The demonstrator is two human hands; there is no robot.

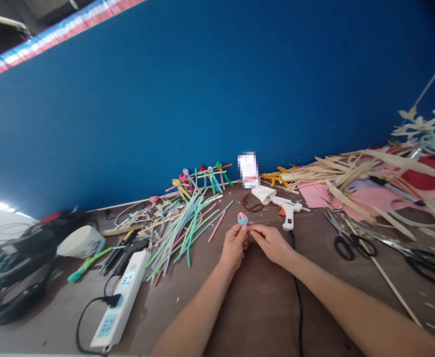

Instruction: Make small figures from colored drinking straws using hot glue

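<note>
Here's the action: a small pink-and-blue bud (242, 218) is pinched up in the left hand (234, 246), just left of the glue gun (287, 213). That left hand is curled nearly closed, with its fingers wrapped under the bud. The right hand (271, 243) comes in from the side, half closed, its fingers (255, 228) right up against the left hand at the bud's base. Does the right have its own hold? Can't tell from here!

Now look around the glue gun. Its black cord (295, 277) runs down the table toward the person, and a white cloth (264, 194) lies against its back end. Just left of the gun, a loop of brown beads (252, 204) sits on the table. Further left comes a heap of pastel straws (187, 238), with colorful straw figures (198, 181) behind them. Further left again are a power strip (122, 297) and a white bowl (80, 241). Over to the gun's right: black-handled scissors (351, 246), then dried strips (351, 173) piled on pink paper (317, 196).
</note>
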